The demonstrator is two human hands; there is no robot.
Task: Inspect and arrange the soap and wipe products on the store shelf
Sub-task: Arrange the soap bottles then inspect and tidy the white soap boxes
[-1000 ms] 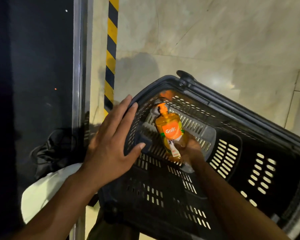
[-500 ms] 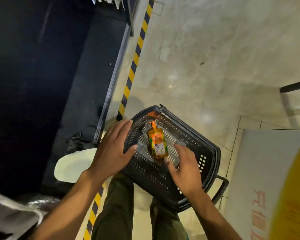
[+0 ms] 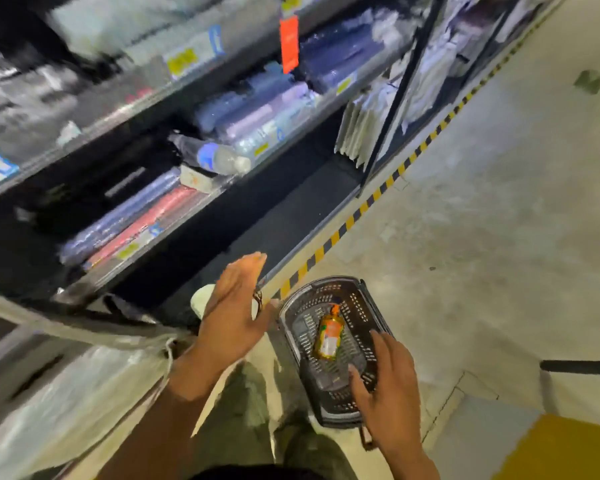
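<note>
An orange soap bottle (image 3: 328, 338) lies on its side in a black shopping basket (image 3: 364, 306) on the floor. My left hand (image 3: 234, 313) hovers to the left of the basket with straight fingers, holding nothing. My right hand (image 3: 387, 386) is spread over the basket's near end, fingers relaxed, just below the bottle and not gripping it. The store shelf (image 3: 160, 216) rises at left with blurred packs of wipes (image 3: 257, 116) in blue, purple and red wrapping.
A yellow-and-black striped strip (image 3: 364, 206) runs along the shelf base on the pale floor. A clear bottle with a blue label (image 3: 219, 157) lies on a middle shelf. A red tag (image 3: 289, 43) hangs higher up. White bundles sit at lower left.
The view has risen from the basket to take in the shelves. My left hand has come off the basket rim and lifted. My right hand let go of the bottle, which now lies in the basket.
</note>
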